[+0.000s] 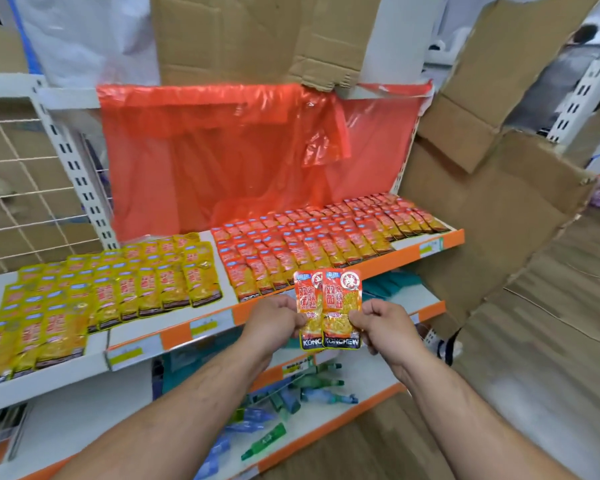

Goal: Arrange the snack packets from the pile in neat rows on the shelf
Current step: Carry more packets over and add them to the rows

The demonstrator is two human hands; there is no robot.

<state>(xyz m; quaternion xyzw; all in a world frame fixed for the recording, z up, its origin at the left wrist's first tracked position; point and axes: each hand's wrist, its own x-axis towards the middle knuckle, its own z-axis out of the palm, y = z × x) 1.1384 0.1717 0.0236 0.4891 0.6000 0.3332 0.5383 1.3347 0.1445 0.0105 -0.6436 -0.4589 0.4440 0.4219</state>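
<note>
The left hand (278,322) pinches one red packet and the right hand (383,323) pinches the other. The two packets (329,306) are held upright and overlapping, just in front of the shelf (395,260) rim. Red rows (326,233) fill the shelf's right side up to its edge, and yellow rows (101,292) lie on the left, with a bare white strip between them. A red sheet (239,150) hangs behind. Cardboard (499,209) crowds the right. The tubes (291,393) on the lower shelf are blurred, and the frame cuts off the leftmost yellow packets.
</note>
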